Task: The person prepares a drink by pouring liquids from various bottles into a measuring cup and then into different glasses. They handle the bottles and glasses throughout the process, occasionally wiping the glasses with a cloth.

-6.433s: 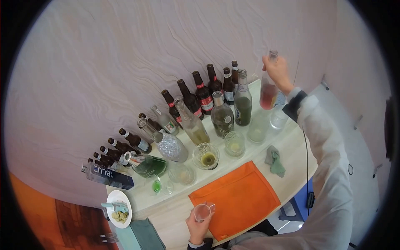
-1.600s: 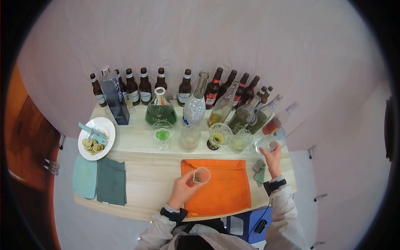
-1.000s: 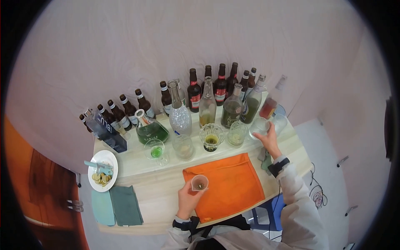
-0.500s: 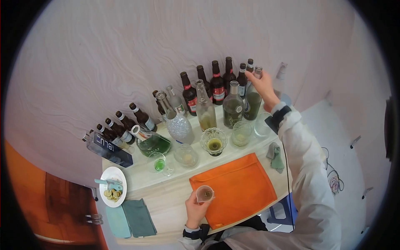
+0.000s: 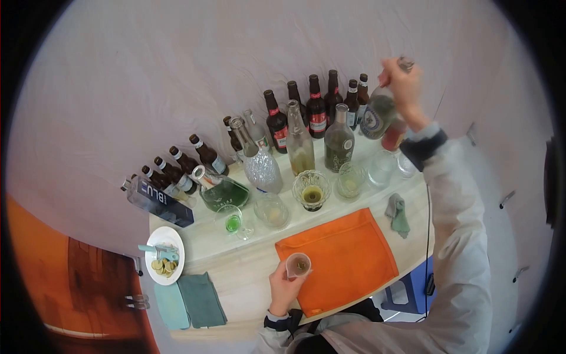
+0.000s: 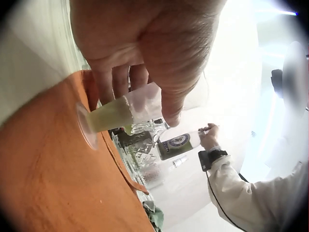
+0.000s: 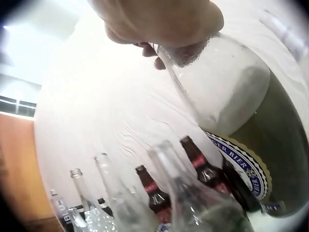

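Note:
My left hand point(image 5: 285, 289) holds a clear footed measuring cup point(image 5: 299, 263) above the orange cloth point(image 5: 342, 265). In the left wrist view, pale yellow-green liquid fills the foot end of this cup point(image 6: 113, 113), with fingers and thumb around its upper wall. My right hand point(image 5: 404, 85) grips the neck of a clear glass bottle point(image 5: 378, 115) at the table's far right. Seen from the right wrist, the bottle point(image 7: 280, 135) leans, holds dull green liquid and has a blue and white beer label. The bottle with red liquid point(image 5: 393, 137) stands right behind it.
Several brown beer bottles point(image 5: 316, 112) line the wall. In front stand clear bottles point(image 5: 340, 144) and glasses point(image 5: 312, 192), some holding liquid. A plate of lime slices point(image 5: 165, 236), folded green cloths point(image 5: 201, 301) and a grey-green rag point(image 5: 398, 218) lie nearer.
My right hand let go of a clear glass at the right, took the green-liquid bottle by its neck and raised it. Earlier it gripped the red-liquid bottle. My left hand keeps the measuring cup.

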Available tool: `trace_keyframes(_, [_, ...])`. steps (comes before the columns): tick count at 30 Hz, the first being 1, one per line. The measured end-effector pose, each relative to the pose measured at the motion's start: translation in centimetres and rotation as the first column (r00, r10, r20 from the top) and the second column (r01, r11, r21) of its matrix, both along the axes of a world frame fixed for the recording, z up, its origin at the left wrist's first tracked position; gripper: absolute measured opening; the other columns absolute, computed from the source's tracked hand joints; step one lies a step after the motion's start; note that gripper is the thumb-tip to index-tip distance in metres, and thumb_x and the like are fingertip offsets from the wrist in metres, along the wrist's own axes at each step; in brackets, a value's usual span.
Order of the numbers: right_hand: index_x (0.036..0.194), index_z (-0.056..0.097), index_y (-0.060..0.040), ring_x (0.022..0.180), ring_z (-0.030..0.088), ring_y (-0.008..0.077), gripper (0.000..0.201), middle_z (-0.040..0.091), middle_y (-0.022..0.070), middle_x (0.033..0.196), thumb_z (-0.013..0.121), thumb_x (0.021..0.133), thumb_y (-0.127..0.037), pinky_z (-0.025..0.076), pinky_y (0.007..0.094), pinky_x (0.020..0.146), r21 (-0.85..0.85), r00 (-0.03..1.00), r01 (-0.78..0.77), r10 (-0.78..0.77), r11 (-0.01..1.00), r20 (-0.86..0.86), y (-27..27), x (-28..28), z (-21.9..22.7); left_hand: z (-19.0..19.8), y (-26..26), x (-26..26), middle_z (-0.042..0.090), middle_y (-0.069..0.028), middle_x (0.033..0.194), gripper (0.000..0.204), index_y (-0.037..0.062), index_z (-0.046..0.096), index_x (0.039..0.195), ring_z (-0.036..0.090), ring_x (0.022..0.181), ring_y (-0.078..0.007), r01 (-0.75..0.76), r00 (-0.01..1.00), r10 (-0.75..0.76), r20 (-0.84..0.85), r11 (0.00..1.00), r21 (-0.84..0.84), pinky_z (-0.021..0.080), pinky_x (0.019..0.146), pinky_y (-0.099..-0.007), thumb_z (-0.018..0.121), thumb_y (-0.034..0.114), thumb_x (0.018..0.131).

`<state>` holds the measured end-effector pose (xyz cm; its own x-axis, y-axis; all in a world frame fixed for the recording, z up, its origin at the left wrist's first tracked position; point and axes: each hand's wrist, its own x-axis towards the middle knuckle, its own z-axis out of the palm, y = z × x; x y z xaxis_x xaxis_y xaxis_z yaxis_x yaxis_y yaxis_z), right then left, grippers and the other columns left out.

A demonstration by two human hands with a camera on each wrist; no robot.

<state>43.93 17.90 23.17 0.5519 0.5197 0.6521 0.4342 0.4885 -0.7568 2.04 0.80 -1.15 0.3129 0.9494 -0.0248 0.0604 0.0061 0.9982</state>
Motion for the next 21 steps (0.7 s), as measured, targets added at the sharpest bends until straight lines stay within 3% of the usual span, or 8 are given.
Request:
trace_keyframes(1, [0.063, 0.064, -0.0025, 0.053, 0.060, 0.0139, 0.034, 0.062, 0.0047, 0.055, 0.068, 0.093, -0.018, 0.046, 0.0310, 0.054, -0.007, 1.000, -0.006, 0.006, 1.000, 0.005, -1.4, -0.7, 1.5, -0.1, 0.0, 0.0, 0.074, -0.0087, 0.113, 0.040, -0.0029, 0.065, 0.124, 0.071, 0.103, -0.0171, 0.003, 0.999, -0.002, -0.032, 1.000, 0.029, 0.057, 0.093, -0.0325, 0.082, -0.001, 0.087])
trace_keyframes(3, [0.068, 0.064, -0.0024, 0.053, 0.059, 0.0132, 0.031, 0.062, 0.0047, 0.058, 0.069, 0.094, -0.017, 0.045, 0.0295, 0.054, 0.083, 0.979, -0.204, 0.202, 0.976, 0.035, -4.3, -2.0, 3.7, -0.3, 0.1, 0.2, 0.074, -0.0082, 0.112, 0.041, -0.0031, 0.065, 0.124, 0.071, 0.102, -0.0165, 0.004, 0.998, 0.000, -0.063, 0.998, 0.055, 0.057, 0.093, -0.0320, 0.082, -0.001, 0.087])
trace_keyframes(5, [0.069, 0.064, -0.0021, 0.053, 0.059, 0.0129, 0.031, 0.062, 0.0050, 0.058, 0.069, 0.095, -0.018, 0.045, 0.0287, 0.053, 0.061, 0.963, -0.267, 0.264, 0.962, 0.055, -7.7, -4.9, 5.2, -0.6, 0.2, 0.3, 0.075, -0.0059, 0.111, 0.038, -0.0033, 0.070, 0.120, 0.070, 0.099, -0.0126, -0.027, 0.988, 0.026, 0.155, 1.000, 0.002, 0.057, 0.087, -0.0290, 0.085, 0.002, 0.086])
trace_keyframes(6, [0.069, 0.063, -0.0018, 0.052, 0.059, 0.0126, 0.031, 0.062, 0.0053, 0.058, 0.069, 0.096, -0.018, 0.044, 0.0279, 0.052, 0.047, 0.944, -0.323, 0.319, 0.945, 0.079, -9.3, -6.4, 5.3, -0.7, 0.5, -0.2, 0.073, -0.0092, 0.114, 0.044, -0.0042, 0.064, 0.126, 0.071, 0.103, -0.0169, 0.013, 0.995, -0.016, 0.094, 0.999, 0.033, 0.058, 0.091, -0.0318, 0.082, -0.002, 0.086])
trace_keyframes(9, [0.069, 0.062, -0.0026, 0.051, 0.057, 0.0115, 0.032, 0.062, 0.0054, 0.058, 0.068, 0.098, -0.015, 0.043, 0.0270, 0.050, -0.065, 0.922, -0.381, 0.384, 0.922, 0.048, -13.1, -11.5, 3.4, 2.4, 0.0, -0.8, 0.073, -0.0111, 0.116, 0.045, -0.0040, 0.064, 0.126, 0.071, 0.104, -0.0181, -0.079, 0.980, 0.082, 0.182, 0.997, -0.020, 0.058, 0.093, -0.0329, 0.082, -0.004, 0.085])
trace_keyframes(11, [0.068, 0.061, -0.0036, 0.049, 0.056, 0.0092, 0.034, 0.061, 0.0037, 0.057, 0.068, 0.100, -0.013, 0.042, 0.0264, 0.048, -0.105, 0.892, -0.449, 0.438, 0.887, -0.113, -14.3, -14.9, 0.4, 2.2, 0.0, -1.9, 0.073, -0.0130, 0.120, 0.049, -0.0031, 0.062, 0.127, 0.071, 0.109, -0.0203, -0.078, 0.987, 0.076, 0.142, 0.997, 0.006, 0.057, 0.097, -0.0345, 0.082, -0.005, 0.083])
trace_keyframes(13, [0.067, 0.061, -0.0036, 0.049, 0.055, 0.0076, 0.036, 0.060, 0.0018, 0.055, 0.068, 0.100, -0.013, 0.042, 0.0266, 0.047, -0.176, 0.842, -0.537, 0.516, 0.825, -0.155, -14.6, -17.2, -3.1, 2.9, -0.4, -2.6, 0.073, -0.0083, 0.113, 0.051, -0.0030, 0.061, 0.128, 0.070, 0.103, -0.0174, -0.204, 0.963, 0.181, 0.201, 0.974, 0.101, 0.056, 0.094, -0.0325, 0.086, -0.001, 0.083])
trace_keyframes(21, [0.064, 0.058, -0.0045, 0.049, 0.055, 0.0072, 0.039, 0.061, 0.0014, 0.054, 0.069, 0.101, -0.013, 0.041, 0.0257, 0.046, -0.237, 0.750, -0.660, 0.604, 0.713, -0.270, -15.2, -23.6, -9.7, 4.6, -2.1, -5.7, 0.070, -0.0091, 0.119, 0.055, -0.0025, 0.062, 0.129, 0.067, 0.111, -0.0194, -0.166, 0.981, 0.149, 0.121, 0.976, 0.141, 0.053, 0.099, -0.0342, 0.088, 0.001, 0.080])
